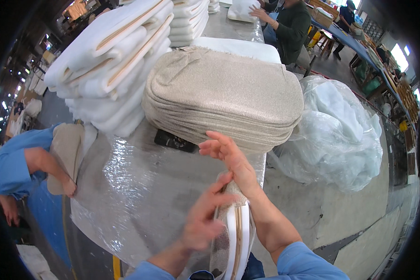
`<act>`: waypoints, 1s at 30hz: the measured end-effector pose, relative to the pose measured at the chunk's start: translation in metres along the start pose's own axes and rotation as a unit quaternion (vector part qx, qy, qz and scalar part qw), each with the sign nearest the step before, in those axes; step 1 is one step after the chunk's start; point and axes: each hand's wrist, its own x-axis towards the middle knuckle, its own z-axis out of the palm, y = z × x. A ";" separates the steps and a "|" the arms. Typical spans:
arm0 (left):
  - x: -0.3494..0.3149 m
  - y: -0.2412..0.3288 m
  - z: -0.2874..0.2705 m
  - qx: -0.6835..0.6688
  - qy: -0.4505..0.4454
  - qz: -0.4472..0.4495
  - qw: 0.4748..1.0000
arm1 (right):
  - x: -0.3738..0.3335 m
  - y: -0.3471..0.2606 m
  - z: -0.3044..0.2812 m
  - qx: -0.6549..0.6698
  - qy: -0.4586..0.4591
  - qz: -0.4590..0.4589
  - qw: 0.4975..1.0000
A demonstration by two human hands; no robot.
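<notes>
- Cushion (233, 233) standing on edge between both hands, long axis running from the body toward the surface (144, 186).
- White foam over a thin wooden board, beige fabric cover partly on.
- Left hand (203, 219) grasping the cover; right hand (231, 158) open-fingered, heel against its top, just below the stack of covers (224, 93).

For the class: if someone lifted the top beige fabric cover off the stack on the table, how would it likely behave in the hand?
Probably floppy: the covers in the stack sag and curve down at their edges. Likely light for its size, since each layer looks thin. Its woven, frayed-edged surface suggests it would grip rather than slip, though the plastic-wrapped table beneath looks slick.
</notes>
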 end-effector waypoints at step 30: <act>0.059 -0.038 -0.005 -0.082 0.218 -0.137 0.963 | -0.033 -0.004 0.024 -0.142 0.101 -0.042 0.984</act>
